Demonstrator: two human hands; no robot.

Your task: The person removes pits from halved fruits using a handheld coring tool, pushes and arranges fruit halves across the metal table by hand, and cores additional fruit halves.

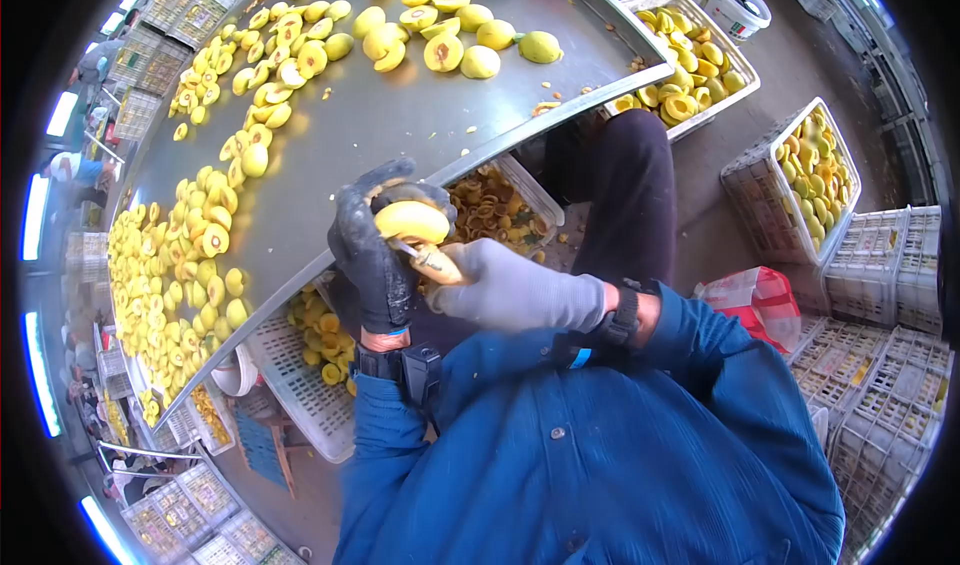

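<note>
My left hand, in a dark, stained glove, is closed around a yellow peach half near the metal table's front edge. In a grey glove, my right hand grips the pale wooden handle of a small pitting knife. Its short metal end meets the lower side of the peach half; the tip is hidden there. Many cut yellow peaches lie over the grey metal table, most of them heaped along its far left.
Below the table edge stands a crate of brown pits and scraps. A white crate with peach pieces is by my left arm. More filled crates stand at right, near a white bucket and a red-and-white bag.
</note>
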